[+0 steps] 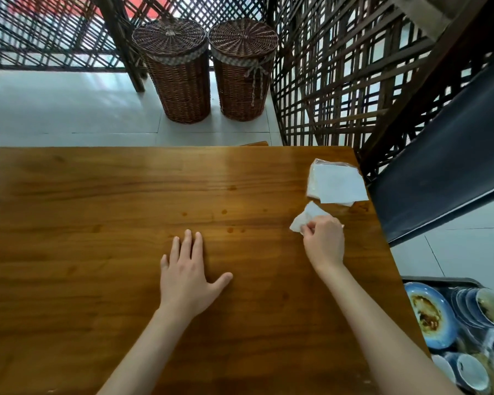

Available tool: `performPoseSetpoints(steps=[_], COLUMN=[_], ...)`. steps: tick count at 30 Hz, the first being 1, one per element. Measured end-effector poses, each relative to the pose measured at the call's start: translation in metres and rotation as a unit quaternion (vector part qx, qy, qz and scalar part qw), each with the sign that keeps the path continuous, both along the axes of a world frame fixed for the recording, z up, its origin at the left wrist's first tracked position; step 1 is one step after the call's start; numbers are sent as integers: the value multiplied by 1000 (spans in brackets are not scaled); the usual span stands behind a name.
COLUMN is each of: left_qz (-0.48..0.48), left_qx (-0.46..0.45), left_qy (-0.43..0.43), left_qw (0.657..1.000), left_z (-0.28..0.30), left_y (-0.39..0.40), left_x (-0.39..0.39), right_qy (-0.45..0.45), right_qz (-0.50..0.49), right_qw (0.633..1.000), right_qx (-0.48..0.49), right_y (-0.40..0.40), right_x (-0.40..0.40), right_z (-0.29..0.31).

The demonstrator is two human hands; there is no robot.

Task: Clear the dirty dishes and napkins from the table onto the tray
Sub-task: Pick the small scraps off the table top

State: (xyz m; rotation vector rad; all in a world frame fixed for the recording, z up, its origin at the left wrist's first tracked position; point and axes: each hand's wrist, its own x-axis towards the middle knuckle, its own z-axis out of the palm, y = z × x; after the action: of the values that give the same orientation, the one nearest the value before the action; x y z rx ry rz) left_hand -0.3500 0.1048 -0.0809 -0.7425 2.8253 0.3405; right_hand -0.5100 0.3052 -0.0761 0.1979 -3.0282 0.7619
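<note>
My right hand (324, 242), right of centre, has its fingers curled around a crumpled white napkin (307, 216); the napkin sticks out past the fingers toward the upper left and lies on the table (97, 195). My left hand (187, 276) lies flat at centre frame, palm down on the wood, fingers straight and slightly spread, thumb out to the right, holding nothing. The hands are well apart.

Just above the held napkin, near the table's upper right corner, sits a flat pack of white napkins (335, 182) in clear wrap, close to the crumpled one; touching or not, I cannot tell. A few dark spots dot the wood between the hands.

The tray (439, 280) is at lower right, off the table's right edge and lower than it. On it: a blue plate (428, 315) with brown food residue, stacked blue-and-white bowls (491, 307) to its right, and a cup (472, 372) at the bottom corner. More pieces there are blurred.

A dark bench (445, 172) runs along the right. Two lidded wicker baskets (177, 69) stand side by side at upper centre on the tiled floor, against a lattice screen (340, 81).
</note>
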Motion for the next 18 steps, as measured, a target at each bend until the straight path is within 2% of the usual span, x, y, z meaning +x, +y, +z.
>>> performPoseSetpoints(steps=[3, 9, 12, 16, 18], left_qz=[-3, -10, -17, -24, -23], left_qx=[-7, -21, -24, -33, -31], left_qy=[9, 26, 34, 37, 40], left_qw=[1000, 999, 999, 998, 998], left_z=[-5, -15, -19, -24, -25], left_y=[-1, -3, -5, -6, -6], left_x=[0, 1, 1, 3, 3], right_qy=[-5, 2, 20, 45, 39], right_qz=[48, 208, 197, 117, 119], right_qw=[999, 978, 980, 992, 991], right_qx=[-15, -4, 8, 24, 42], right_y=[-28, -91, -96, -92, -92], right_x=[-5, 10, 8, 5, 3], right_z=[1, -3, -5, -5, -5])
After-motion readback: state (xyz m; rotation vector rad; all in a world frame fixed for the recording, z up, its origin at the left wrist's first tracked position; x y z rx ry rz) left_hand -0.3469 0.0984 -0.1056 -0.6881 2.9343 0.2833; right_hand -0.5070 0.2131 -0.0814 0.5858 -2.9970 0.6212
